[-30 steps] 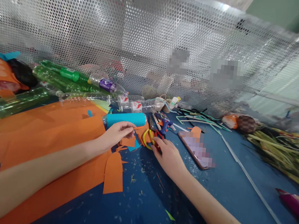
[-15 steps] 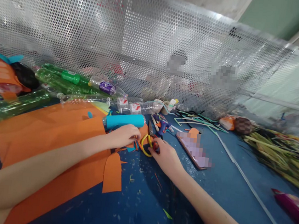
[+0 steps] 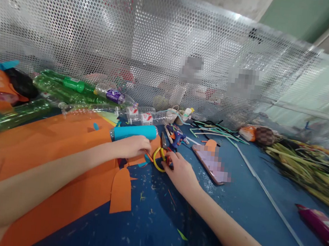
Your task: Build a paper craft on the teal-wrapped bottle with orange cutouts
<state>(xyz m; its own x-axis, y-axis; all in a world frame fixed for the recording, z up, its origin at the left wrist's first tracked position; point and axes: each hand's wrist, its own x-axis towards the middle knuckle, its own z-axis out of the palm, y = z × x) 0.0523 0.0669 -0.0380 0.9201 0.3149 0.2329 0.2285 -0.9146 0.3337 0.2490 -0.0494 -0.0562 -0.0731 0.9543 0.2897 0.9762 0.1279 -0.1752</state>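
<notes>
My left hand (image 3: 134, 146) is closed in a pinch, with a thin orange strip (image 3: 149, 156) showing at its fingertips. Just above it lies a clear bottle wrapped in blue paper (image 3: 135, 133). My right hand (image 3: 181, 171) has its thumb and fingers closed at the handles of yellow-handled scissors (image 3: 155, 162). Their blades point away from me, and a bit of red shows between those fingers. Under my left forearm spreads a large orange sheet (image 3: 86, 197), and a round-topped orange cutout (image 3: 121, 193) lies at its right edge.
Plastic bottles (image 3: 77, 84) lie at the back left before a perforated metal panel (image 3: 162, 32). Right of my hands are a blue glue gun (image 3: 177, 139), a phone (image 3: 211, 165), a long pale strip (image 3: 273, 205), dried leaves (image 3: 309, 173) and a magenta packet (image 3: 321, 225).
The view has shifted slightly, so most things sit a little further left. My left hand has turned slightly, and the orange strip shows more clearly at its fingertips. My right hand stays at the scissors.
</notes>
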